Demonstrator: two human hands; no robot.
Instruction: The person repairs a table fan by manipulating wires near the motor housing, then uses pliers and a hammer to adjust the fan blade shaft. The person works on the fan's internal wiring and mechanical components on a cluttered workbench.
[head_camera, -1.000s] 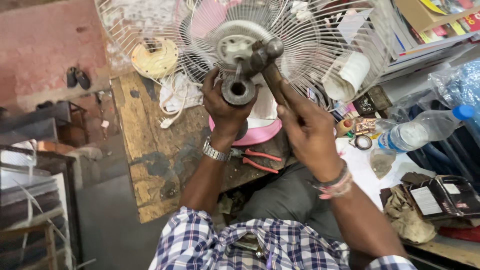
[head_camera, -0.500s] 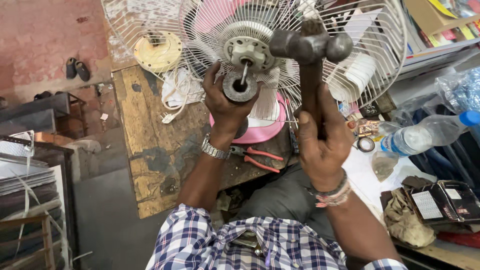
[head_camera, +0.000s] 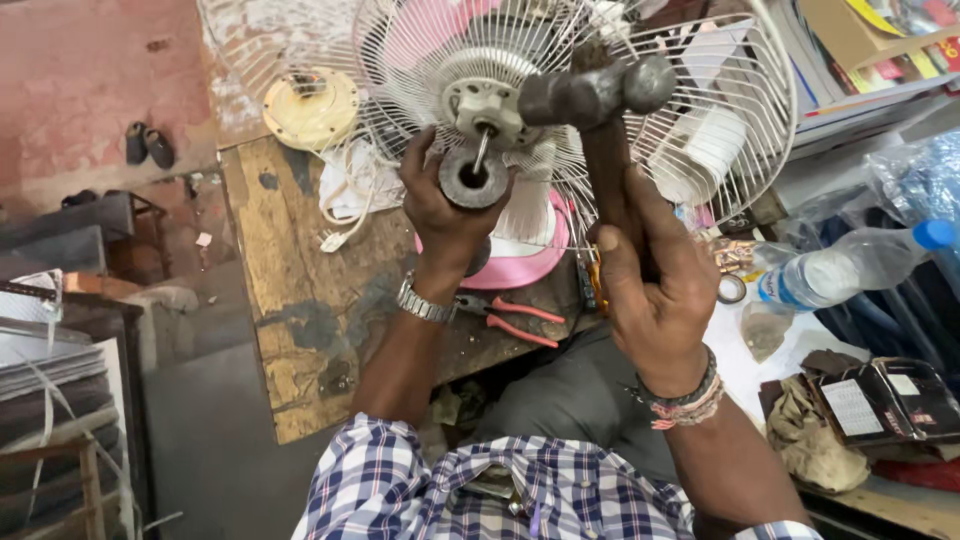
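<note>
- The left hand (head_camera: 445, 215) gripped a round metal ring (head_camera: 473, 180) against the fan motor's shaft (head_camera: 482, 150).
- The right hand (head_camera: 650, 290) clutched a hammer (head_camera: 595, 100), raised before the fan cage (head_camera: 720, 130) above the desk (head_camera: 300, 300).
</note>
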